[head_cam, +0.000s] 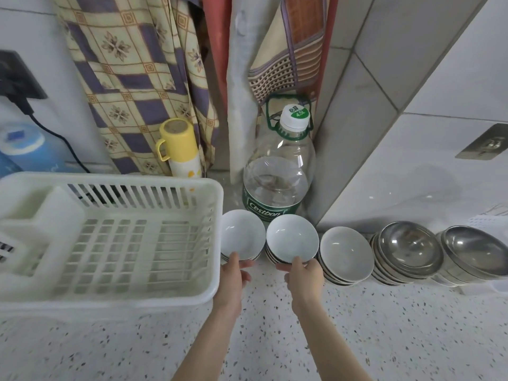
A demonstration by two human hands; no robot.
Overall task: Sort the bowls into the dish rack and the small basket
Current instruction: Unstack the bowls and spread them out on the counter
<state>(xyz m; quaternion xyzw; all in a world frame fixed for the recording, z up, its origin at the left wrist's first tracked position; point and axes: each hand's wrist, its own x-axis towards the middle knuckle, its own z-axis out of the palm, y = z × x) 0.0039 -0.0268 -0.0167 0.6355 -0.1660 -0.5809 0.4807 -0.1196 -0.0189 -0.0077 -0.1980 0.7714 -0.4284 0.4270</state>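
- The white rack point(110, 243) sits at the left of the speckled bench point(357, 339); everything below is placed from it.
- Just right of the rack's right wall stands the first bowl stack point(242, 235), white inside, tilted toward the camera.
- The left hand point(232, 273) grips this stack's near rim, thumb on the top bowl's edge, fingers curled beneath.
- One step further right of the rack is the second white stack point(291, 237), touching the first.
- The right hand point(303, 273) pinches its near rim, thumb on top, fingers under.
- Further right still lies a third white stack point(346, 254), clear of both hands.
- Farthest from the rack are two stacks of steel bowls point(409, 251), side by side.
- Behind the white stacks, right of the rack's back corner, stands a big water bottle point(280, 166); a yellow-capped flask point(178, 149) stands behind the rack.
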